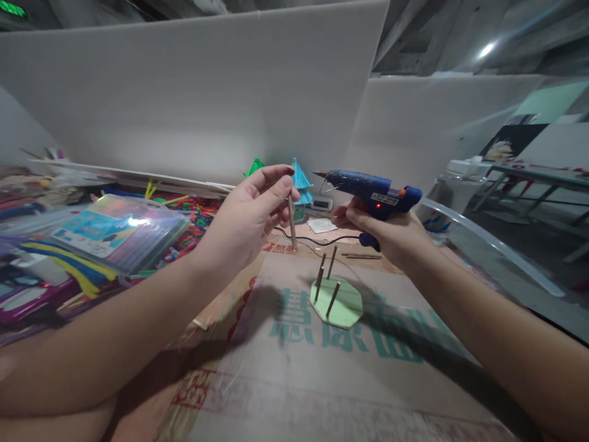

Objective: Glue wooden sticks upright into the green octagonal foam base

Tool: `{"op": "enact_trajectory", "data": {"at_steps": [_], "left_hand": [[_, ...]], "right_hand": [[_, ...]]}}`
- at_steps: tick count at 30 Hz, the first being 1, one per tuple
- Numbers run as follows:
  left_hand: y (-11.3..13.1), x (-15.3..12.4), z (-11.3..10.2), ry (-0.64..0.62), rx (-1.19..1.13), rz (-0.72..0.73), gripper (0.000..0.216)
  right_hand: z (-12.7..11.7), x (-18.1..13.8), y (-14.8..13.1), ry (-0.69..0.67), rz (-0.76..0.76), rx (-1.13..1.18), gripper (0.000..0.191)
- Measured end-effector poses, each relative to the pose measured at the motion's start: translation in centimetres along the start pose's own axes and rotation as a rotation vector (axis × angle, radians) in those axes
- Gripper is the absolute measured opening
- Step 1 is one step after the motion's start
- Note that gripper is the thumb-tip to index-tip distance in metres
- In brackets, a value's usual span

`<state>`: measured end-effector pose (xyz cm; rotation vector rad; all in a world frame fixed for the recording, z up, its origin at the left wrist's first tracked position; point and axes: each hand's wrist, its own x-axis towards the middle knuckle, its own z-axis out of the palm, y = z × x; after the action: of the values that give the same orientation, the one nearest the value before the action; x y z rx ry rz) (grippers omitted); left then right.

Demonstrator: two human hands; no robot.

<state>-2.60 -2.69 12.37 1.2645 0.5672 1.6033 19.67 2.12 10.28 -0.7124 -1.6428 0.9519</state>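
My left hand (251,215) is raised above the cardboard and pinches a thin wooden stick (292,230) that hangs down from its fingers. My right hand (384,230) grips a blue glue gun (370,193), its nozzle pointing left towards the stick's upper end. Below them, a pale green octagonal base (343,307) lies on the cardboard sheet (322,374) with three short sticks standing up from it. A small blue paper-roofed model (300,187) stands behind my hands.
A heap of craft supplies, a clear plastic case (124,230) and yellow pipe cleaners (78,267) fill the left side. White foam boards (207,92) wall off the back. A black cord (322,240) and a loose stick (361,255) lie on the cardboard.
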Motion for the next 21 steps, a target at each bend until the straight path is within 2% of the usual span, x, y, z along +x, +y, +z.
{"op": "enact_trajectory", "data": {"at_steps": [7,14,18,21], "left_hand": [[0.1,-0.1,0.3,0.031,0.044,-0.041,0.015],[-0.3,0.4,0.2,0.076,-0.019,-0.157,0.017],[-0.6,0.1,0.1,-0.003,0.076,-0.031,0.013],[0.1,-0.9,0.5,-0.065,0.165,0.062,0.023]], "right_hand": [[0.1,-0.1,0.0,0.01,0.012,0.007,0.034],[0.1,-0.1,-0.2,-0.007,0.032,0.011,0.028],[0.2,-0.1,-0.4,-0.021,0.029,-0.006,0.027],[0.3,-0.3,-0.6,-0.003,0.034,-0.039,0.027]]}}
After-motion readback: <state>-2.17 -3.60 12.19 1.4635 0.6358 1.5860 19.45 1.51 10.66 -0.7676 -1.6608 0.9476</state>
